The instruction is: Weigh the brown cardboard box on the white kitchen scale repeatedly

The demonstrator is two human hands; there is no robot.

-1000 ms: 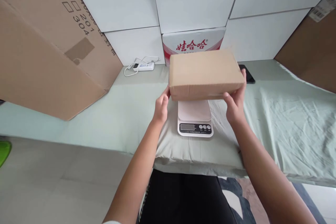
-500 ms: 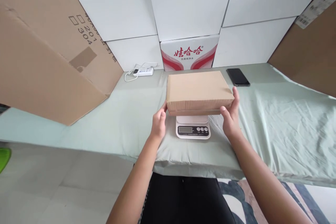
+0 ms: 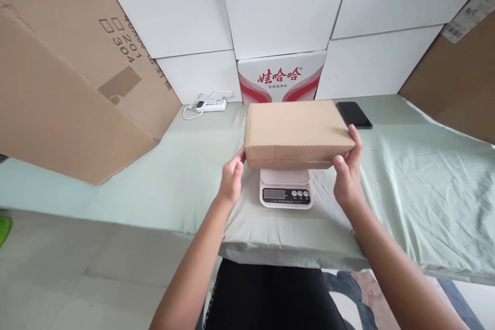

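A closed brown cardboard box (image 3: pixel 296 126) is gripped between my two hands, above the white digital kitchen scale (image 3: pixel 286 197). My left hand (image 3: pixel 232 178) presses the box's left side near its front corner, thumb pointing up. At the front right corner my right hand (image 3: pixel 348 172) holds on, fingers along the side and thumb by the front face. The scale's dark display and its buttons show below the box, while most of its weighing plate is hidden. Whether the box's underside touches the plate I cannot tell.
A black phone (image 3: pixel 353 115) lies behind the box's right side. The white power strip (image 3: pixel 211 105) with its cable rests at the back left. White boxes (image 3: pixel 280 7) and a red-and-white printed carton (image 3: pixel 281 78) line the back. A big cardboard carton (image 3: pixel 77 72) stands left.
The cardboard box appears slightly larger and higher off the scale, its right end shifted right towards the phone. Both hands keep their hold on it.
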